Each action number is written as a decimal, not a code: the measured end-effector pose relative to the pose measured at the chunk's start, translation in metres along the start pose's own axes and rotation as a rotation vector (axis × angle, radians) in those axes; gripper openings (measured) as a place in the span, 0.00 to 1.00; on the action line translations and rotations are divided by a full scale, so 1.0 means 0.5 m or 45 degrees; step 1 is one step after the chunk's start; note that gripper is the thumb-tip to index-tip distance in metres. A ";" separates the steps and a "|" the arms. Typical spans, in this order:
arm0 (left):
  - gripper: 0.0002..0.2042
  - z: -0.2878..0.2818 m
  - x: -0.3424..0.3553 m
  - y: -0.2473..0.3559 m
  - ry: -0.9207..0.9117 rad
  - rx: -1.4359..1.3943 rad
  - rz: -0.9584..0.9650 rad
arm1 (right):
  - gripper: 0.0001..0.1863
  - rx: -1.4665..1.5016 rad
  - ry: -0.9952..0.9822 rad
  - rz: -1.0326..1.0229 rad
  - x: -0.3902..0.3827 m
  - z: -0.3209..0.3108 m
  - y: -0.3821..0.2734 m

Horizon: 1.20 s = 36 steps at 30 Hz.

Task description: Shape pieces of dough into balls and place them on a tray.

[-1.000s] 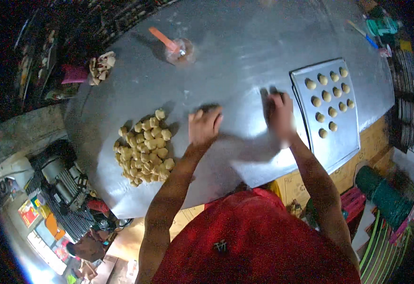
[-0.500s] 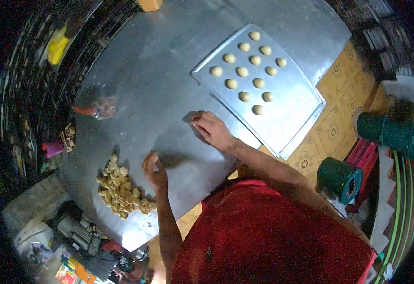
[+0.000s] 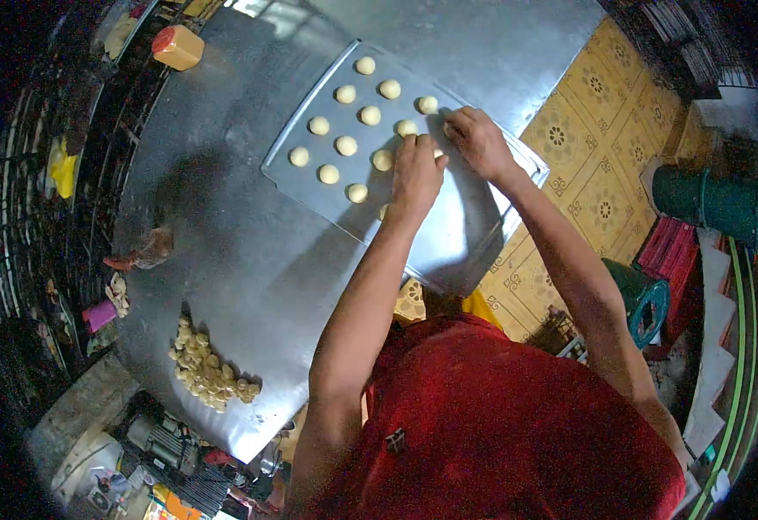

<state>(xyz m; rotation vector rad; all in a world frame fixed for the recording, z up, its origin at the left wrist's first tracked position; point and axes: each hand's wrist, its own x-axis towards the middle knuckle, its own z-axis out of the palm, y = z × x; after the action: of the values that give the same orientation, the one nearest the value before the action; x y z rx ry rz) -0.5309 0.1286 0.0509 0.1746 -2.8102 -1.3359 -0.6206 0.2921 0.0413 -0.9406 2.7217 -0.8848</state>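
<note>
Head view: both hands are held over the metal tray (image 3: 448, 247) in the upper centre of the frame, where pale dough balls (image 3: 345, 146) are set out in slanting rows. The left hand (image 3: 419, 173) is placed palm down among them, its fingers kept close together and pointed toward the top of the frame. One ball is seen just beyond its fingertips, another just beside it on the left, and one is partly hidden at its right edge; near the wrist, a further ball is partly covered. The right hand (image 3: 480, 146) is held just to the right, with its fingers curled narrowly and directed left, near the ball at the right end of the rows. Whether anything is held in either hand cannot be told, as the fingertips are turned away.

The tray is supported on a grey metal table (image 3: 249, 234). Well apart from both hands, a heap of dough pieces (image 3: 210, 368) is gathered at the lower left. An orange jar (image 3: 178, 48) is seen at the upper left.
</note>
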 end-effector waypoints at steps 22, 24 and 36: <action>0.22 -0.399 -1.094 -0.431 1.144 0.412 -1.033 | 0.24 -0.154 -0.290 -0.699 -0.155 0.496 -0.577; 0.22 -0.408 -1.103 -0.431 1.001 0.514 -1.035 | 0.25 -0.245 -0.339 -0.667 -0.160 0.494 -0.576; 0.10 -0.397 -1.139 -0.442 1.306 0.240 -1.197 | 0.25 0.036 -0.353 -0.489 -0.215 0.487 -0.678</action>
<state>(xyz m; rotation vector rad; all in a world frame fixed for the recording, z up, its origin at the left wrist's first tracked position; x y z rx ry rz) 0.0689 -0.0993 0.0200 1.7366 -1.8982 -0.6224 -0.2845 0.0228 0.0274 -1.4882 2.3295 -0.7729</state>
